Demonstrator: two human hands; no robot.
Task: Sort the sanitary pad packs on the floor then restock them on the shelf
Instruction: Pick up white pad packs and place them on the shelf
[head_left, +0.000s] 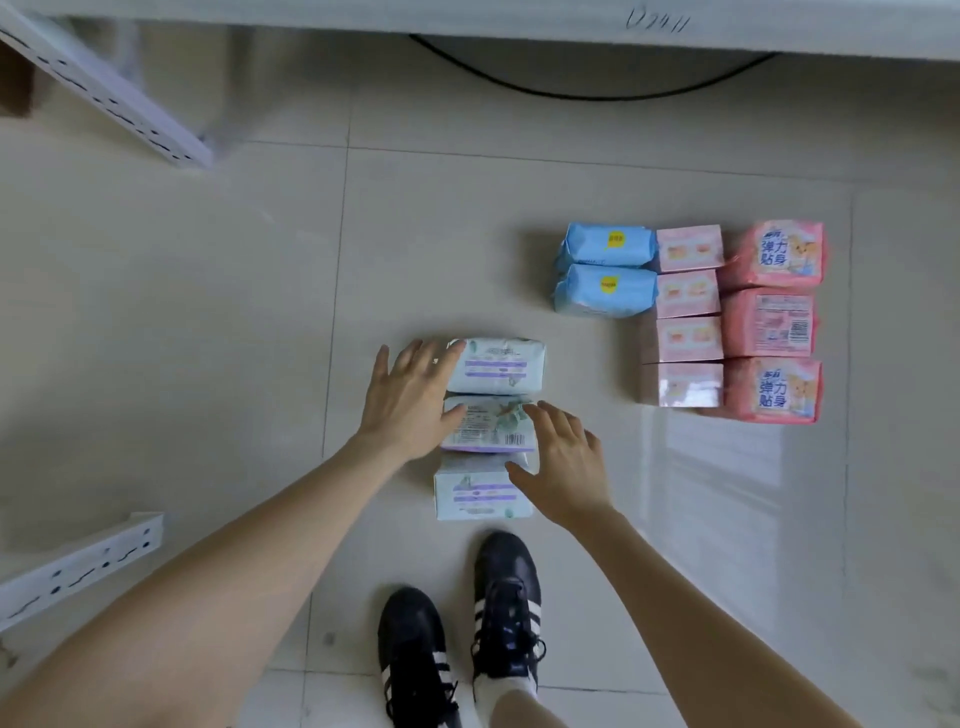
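Glossy beige floor tiles (208, 312) fill the view, with a white shelf board (467, 21) across twelve o'clock and one black cable (571, 93) sagging just beneath it. Two uprights show: the upper white perforated upright (104, 88) at ten o'clock and the lower white perforated upright (78, 566) at eight.

Dead centre, count three white soft-plastic packs printed in mint and purple, set in one column and touching: far white pack (498, 366), middle white pack (493, 423), near white pack (478, 493). The left hand (410, 395) lies flat with its fingers spread wide, resting against the nine o'clock ends of the far and middle packs. The right hand (563, 462) is spread wide too, fingertips on the three o'clock end of the middle pack and thumb over the near one. Neither hand grips anything.

Out at two o'clock sits a tidy block in three columns, side by side. First come two light-blue soft packs with yellow badges (605, 291). Touching them at their three o'clock are four pale-pink boxy packs (683, 339), and beyond those three deep-pink soft packs (769, 322). That makes twelve packs, all lying on the floor.

At six o'clock stand two black shoes with white stripes (506, 597), toes just short of the near white pack.
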